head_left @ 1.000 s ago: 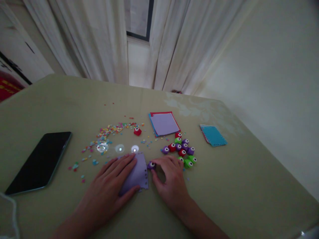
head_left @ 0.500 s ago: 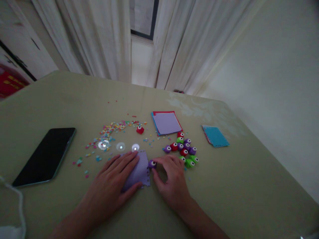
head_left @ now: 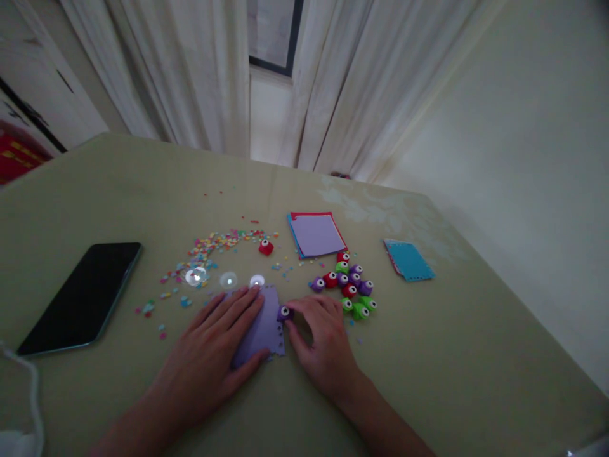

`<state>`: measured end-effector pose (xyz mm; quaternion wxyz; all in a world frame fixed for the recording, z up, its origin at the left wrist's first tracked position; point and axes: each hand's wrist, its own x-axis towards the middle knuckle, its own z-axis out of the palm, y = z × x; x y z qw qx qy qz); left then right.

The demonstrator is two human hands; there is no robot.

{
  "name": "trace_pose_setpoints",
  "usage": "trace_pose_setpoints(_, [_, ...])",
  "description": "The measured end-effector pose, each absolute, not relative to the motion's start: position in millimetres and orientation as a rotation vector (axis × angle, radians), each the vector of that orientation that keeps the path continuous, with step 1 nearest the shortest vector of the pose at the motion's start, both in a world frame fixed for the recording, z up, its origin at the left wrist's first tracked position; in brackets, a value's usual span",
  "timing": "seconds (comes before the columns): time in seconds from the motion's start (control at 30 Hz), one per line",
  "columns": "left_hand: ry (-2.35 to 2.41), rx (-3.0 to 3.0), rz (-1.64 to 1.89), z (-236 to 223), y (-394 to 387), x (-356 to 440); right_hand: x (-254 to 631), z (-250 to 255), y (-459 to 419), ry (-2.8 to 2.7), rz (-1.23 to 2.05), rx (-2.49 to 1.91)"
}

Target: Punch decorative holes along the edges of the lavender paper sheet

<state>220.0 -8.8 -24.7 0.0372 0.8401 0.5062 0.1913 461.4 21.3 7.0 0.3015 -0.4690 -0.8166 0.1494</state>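
Observation:
My left hand [head_left: 209, 352] lies flat with spread fingers on a small lilac paper sheet [head_left: 263, 324], pinning it to the table. The sheet's right edge carries a row of punched holes. My right hand [head_left: 321, 346] pinches a small purple craft punch [head_left: 284, 312] against that edge. A cluster of several red, green and purple punches [head_left: 349, 289] sits just right of my right hand. A lone red punch [head_left: 265, 247] stands farther back among scattered coloured paper bits [head_left: 209, 251].
A black phone [head_left: 80, 295] lies at the left. A stack of coloured paper squares [head_left: 316, 235] sits behind the punches, and a teal punched sheet [head_left: 408, 260] lies to the right. Curtains hang beyond the olive table's [head_left: 451, 355] far edge. Three bright light spots [head_left: 228, 279] glint near my left fingertips.
The purple punch in my right hand has slid slightly left onto the lilac sheet's edge. My left hand stays flat on the sheet.

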Motion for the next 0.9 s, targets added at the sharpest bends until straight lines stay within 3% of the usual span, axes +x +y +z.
trace_pose_setpoints(0.9, [1.512,2.648,0.437,-20.4,-11.6,219.3,464.6,2.5,26.2,-2.213,0.523,-1.037])
